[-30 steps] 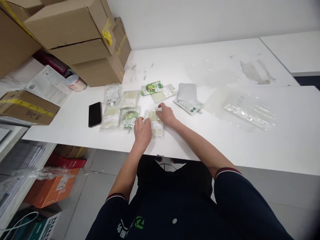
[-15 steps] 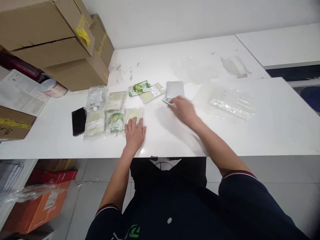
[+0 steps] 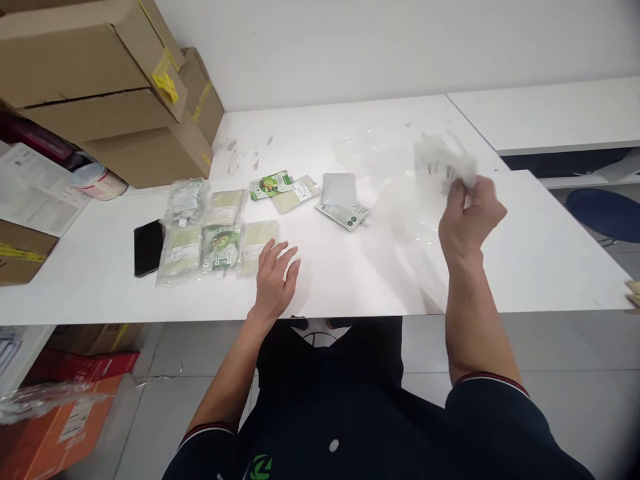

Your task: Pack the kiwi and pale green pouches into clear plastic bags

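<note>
Bagging seems in hand: right hand (image 3: 470,217) lifts a blurred clear bag (image 3: 443,163) at two o'clock, needing opening by the spread, empty left hand (image 3: 274,280) beside the pouches (image 3: 220,248).

Illumination is bright, even and overhead. The white bench (image 3: 350,280) shows diffuse glare near its front edge and soft, faint shadows beneath the forearms. The right hand (image 3: 470,217) and the clear plastic bag (image 3: 443,163) it grips are motion-blurred. Wide-angle distortion bows the bench edges; the lower right corner darkens.
</note>
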### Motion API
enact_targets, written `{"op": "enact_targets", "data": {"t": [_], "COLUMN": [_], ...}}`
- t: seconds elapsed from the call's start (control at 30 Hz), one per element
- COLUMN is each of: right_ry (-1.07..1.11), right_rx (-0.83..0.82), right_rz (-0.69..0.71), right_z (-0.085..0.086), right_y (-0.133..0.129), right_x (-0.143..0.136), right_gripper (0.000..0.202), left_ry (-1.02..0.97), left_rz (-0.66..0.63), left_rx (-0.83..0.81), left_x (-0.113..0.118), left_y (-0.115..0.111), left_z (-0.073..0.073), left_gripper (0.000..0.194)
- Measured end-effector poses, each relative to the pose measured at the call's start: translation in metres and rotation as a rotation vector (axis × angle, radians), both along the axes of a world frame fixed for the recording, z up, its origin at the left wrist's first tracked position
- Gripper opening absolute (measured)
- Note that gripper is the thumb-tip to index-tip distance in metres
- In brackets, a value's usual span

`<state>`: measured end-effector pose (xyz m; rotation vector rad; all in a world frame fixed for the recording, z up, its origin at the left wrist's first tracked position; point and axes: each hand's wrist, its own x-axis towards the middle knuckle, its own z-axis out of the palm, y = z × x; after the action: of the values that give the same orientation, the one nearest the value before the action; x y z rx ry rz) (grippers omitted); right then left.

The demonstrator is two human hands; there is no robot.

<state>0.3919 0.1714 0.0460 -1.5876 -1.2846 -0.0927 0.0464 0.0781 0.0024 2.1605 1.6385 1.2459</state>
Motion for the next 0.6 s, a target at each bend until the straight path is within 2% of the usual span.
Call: {"op": "enact_targets", "data": {"t": [0.03,0.1,0.2,0.27,0.37,0.5,0.53,0.6], "right_ry": [0.168,0.457,0.696,0.787,0.881,0.836,0.802,0.741], "right_rx": [0.105,0.157,-0.061,-0.246,-0.482,-0.735,-0.74,-0.647], "right_rz": [0.082,0.267,0.494,0.579,0.725,0.86,0.842,0.748], "right_z": [0.007,0.014,0.006,-0.005,-0.023,-0.045,-0.05,-0.056], "right_y": [-0.004,-0.008,-0.013,-0.019,-0.028,-0.031,-0.029,-0.023], "right_x": [-0.013,-0.042,-0.084,-0.107,-0.132,-0.148,-0.149,-0.146], "right_gripper": [0.016,0.021,0.036,0.044,0.051,0.065,0.067,0.068], "left_ry": [-0.105,-0.361,-0.733,-0.874,-0.912,-0.812,-0.773,-0.663], "left_rz": [-0.007,-0.033,-0.134,-0.187,-0.15,-0.07,-0.02,0.117], "left_rx": [-0.03,-0.144,-0.372,-0.482,-0.516,-0.42,-0.352,-0.18], "left_x": [0.003,0.008,0.013,0.014,0.014,0.011,0.008,0.002], "left_y": [0.0,0.001,0.003,0.004,0.003,-0.002,-0.004,-0.007], "left_z": [0.004,0.013,0.023,0.023,0.018,0.019,0.023,0.034], "left_gripper": [0.033,0.037,0.05,0.056,0.052,0.036,0.034,0.032]}}
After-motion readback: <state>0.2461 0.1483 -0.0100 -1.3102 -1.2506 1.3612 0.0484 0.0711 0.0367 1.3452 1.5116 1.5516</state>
